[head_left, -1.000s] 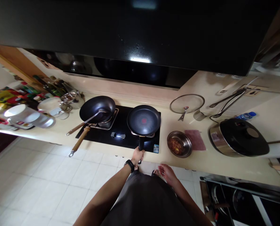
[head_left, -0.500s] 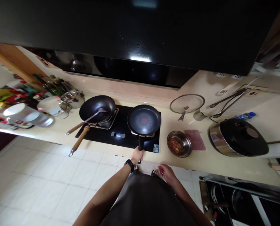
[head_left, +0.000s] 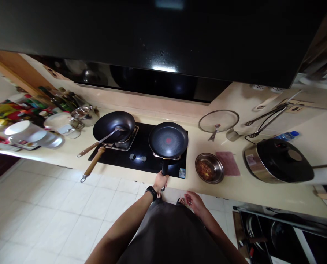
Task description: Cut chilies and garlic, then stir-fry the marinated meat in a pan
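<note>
My left hand (head_left: pixel 161 181) is closed around the black handle of an empty frying pan (head_left: pixel 168 140), which rests on the right burner of the black hob (head_left: pixel 138 161). A dark watch sits on that wrist. My right hand (head_left: pixel 194 201) hangs free below the counter's front edge, fingers loosely apart, holding nothing. A steel bowl (head_left: pixel 209 168) with reddish-brown food stands just right of the hob. On the left burner is a dark wok (head_left: pixel 114 126) with a wooden handle and a metal ladle lying in it.
A glass lid (head_left: pixel 218 121) leans at the back wall, beside a pink cloth (head_left: pixel 228 163). A rice cooker (head_left: pixel 278 160) stands at the right. Bottles, pots and cups (head_left: pixel 28 134) crowd the counter's left end. A black hood (head_left: pixel 163 40) hangs overhead. An open drawer (head_left: pixel 275 234) is at the lower right.
</note>
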The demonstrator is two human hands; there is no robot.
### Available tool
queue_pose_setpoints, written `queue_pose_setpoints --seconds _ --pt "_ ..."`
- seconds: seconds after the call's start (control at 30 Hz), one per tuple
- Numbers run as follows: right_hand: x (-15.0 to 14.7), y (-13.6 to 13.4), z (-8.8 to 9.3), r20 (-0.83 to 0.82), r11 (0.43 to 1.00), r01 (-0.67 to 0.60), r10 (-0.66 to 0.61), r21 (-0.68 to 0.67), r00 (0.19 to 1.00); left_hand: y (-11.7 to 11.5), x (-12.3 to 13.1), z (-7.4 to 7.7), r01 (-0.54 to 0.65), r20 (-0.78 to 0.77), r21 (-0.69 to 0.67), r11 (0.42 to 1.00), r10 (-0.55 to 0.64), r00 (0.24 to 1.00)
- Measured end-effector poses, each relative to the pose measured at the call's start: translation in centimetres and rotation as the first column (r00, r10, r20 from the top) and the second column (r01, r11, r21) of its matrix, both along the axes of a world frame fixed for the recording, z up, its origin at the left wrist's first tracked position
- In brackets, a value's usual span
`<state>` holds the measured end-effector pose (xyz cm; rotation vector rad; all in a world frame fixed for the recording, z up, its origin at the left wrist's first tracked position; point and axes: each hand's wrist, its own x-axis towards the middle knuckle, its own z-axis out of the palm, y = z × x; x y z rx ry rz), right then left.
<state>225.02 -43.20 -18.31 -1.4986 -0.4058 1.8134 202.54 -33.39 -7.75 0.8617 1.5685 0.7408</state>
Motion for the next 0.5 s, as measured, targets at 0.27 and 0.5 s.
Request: queue_pose_setpoints --seconds 0.27,0.5 --pt "0.02 -0.16 -0.09 0.017 0.999 -0.019 0.018 0.031 1.0 -0.02 0.05 -0.26 -0.006 -0.008 0.007 1.0 0.006 1.0" --pt "0.07 -0.25 -0.21 0.027 0.999 -0.037 0.036 0.024 0.999 -0.02 0.07 -0.11 -0.008 -0.015 -0.007 1.0 0.008 1.0"
